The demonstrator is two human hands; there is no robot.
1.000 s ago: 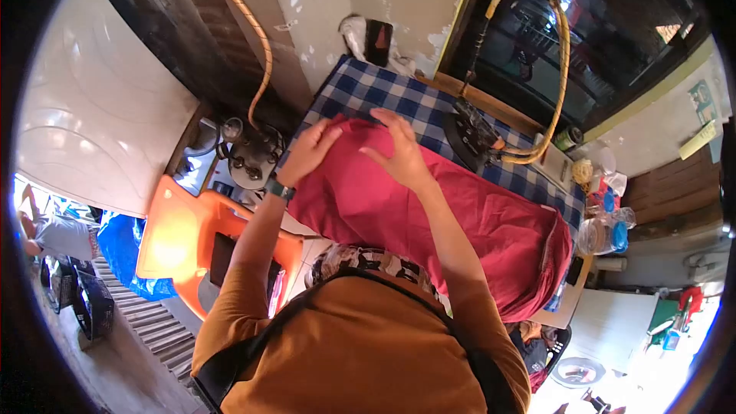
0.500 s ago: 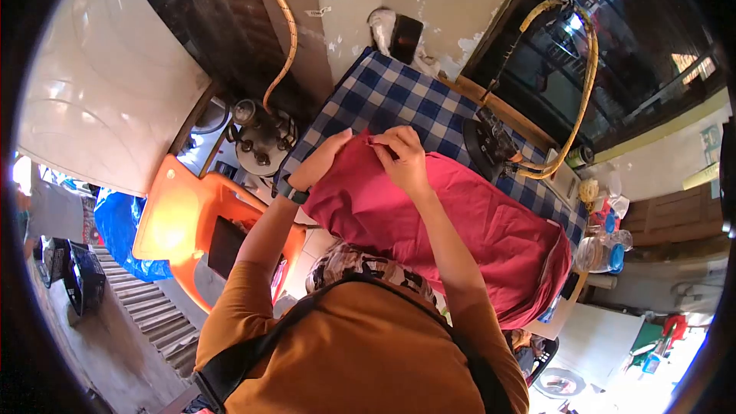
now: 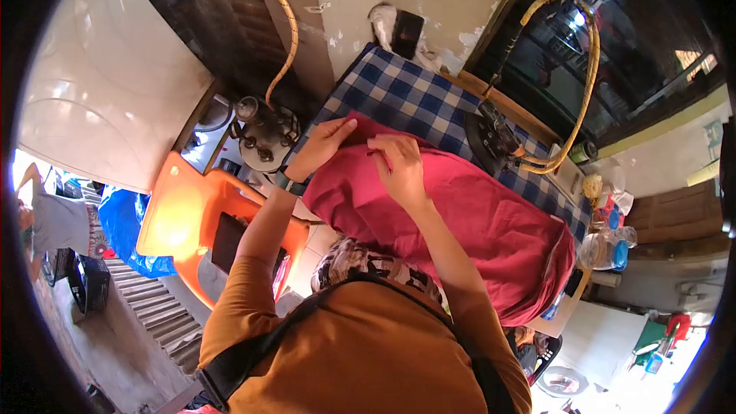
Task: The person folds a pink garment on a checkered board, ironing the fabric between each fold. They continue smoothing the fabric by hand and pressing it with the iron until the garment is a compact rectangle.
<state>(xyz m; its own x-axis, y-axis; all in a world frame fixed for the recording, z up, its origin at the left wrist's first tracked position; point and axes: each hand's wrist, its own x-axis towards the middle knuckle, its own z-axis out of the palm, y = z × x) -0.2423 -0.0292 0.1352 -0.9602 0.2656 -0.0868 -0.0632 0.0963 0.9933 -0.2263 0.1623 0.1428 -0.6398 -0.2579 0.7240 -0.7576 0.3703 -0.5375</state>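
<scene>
A large red cloth point(image 3: 452, 207) lies spread over the table, its near side hanging toward my body. My left hand point(image 3: 326, 144) is closed on the cloth's far left corner, thumb on top, with the fingers partly hidden behind the fabric. Just to the right, my right hand point(image 3: 400, 165) hovers over the cloth with its fingers loosely bent and the thumb apart from them; no fabric shows between them. A black clothes iron point(image 3: 484, 142) with a yellow-wrapped cord point(image 3: 590, 84) is beyond the cloth, on the blue-and-white checked cover point(image 3: 399, 92).
An orange plastic chair point(image 3: 172, 207) with a dark item on its seat stands to my left. Behind it is a round metal appliance with knobs point(image 3: 264, 142). A black phone point(image 3: 407, 34) leans at the wall. Clear plastic jars point(image 3: 606, 249) are at the right.
My right thumb and fingers have parted from the small pinched fold of red cloth. The corner by my left hand now lies flatter, and my left hand has shifted slightly up and left.
</scene>
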